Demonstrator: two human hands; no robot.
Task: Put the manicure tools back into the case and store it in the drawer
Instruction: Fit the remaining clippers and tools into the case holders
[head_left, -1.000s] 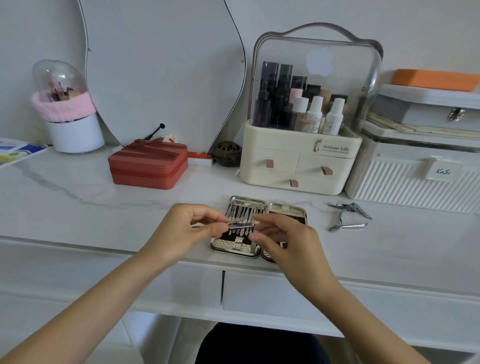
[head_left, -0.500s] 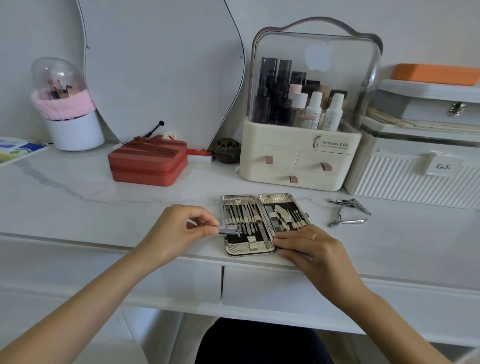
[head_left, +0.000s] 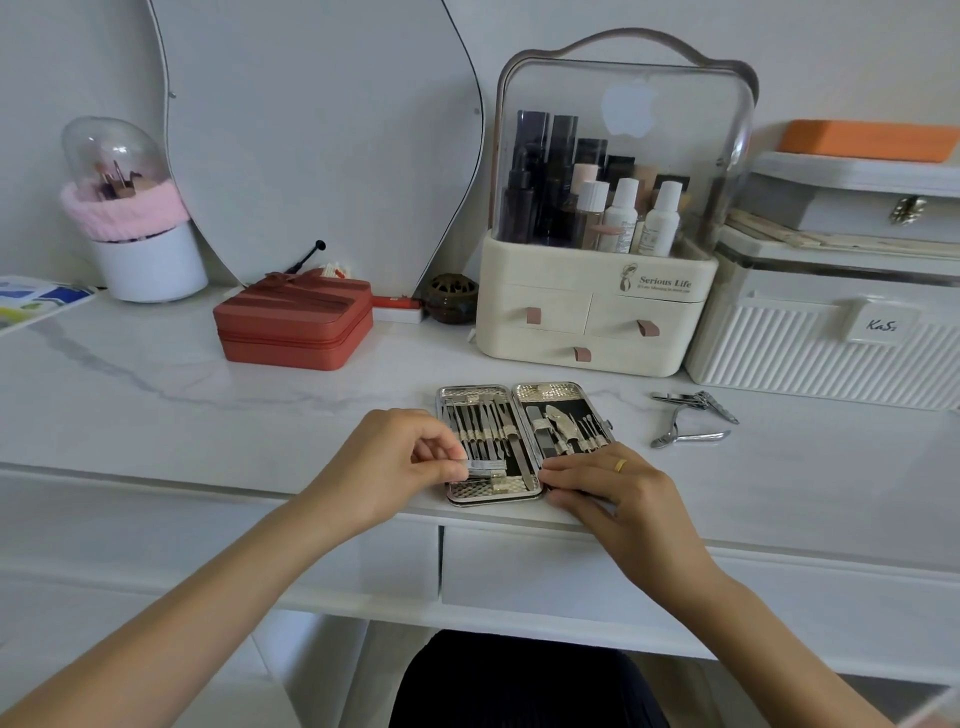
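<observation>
The manicure case lies open near the front edge of the white marble table, with several metal tools strapped in both halves. My left hand pinches a small silver clipper lying crosswise over the lower left half of the case. My right hand rests with straight fingers on the case's lower right corner. To the right of the case, loose on the table, lie a nail clipper and a cuticle nipper. Below the table edge is a closed white drawer.
A red zip box stands at the back left. A cream cosmetics organiser with small drawers stands behind the case, with a white ribbed box to its right. A mirror leans on the wall, with a white brush pot to its left.
Both hands held the clipper above the case a second ago. My right hand let go and dropped onto the case's near right corner. My left hand brought the clipper down onto the left half.
</observation>
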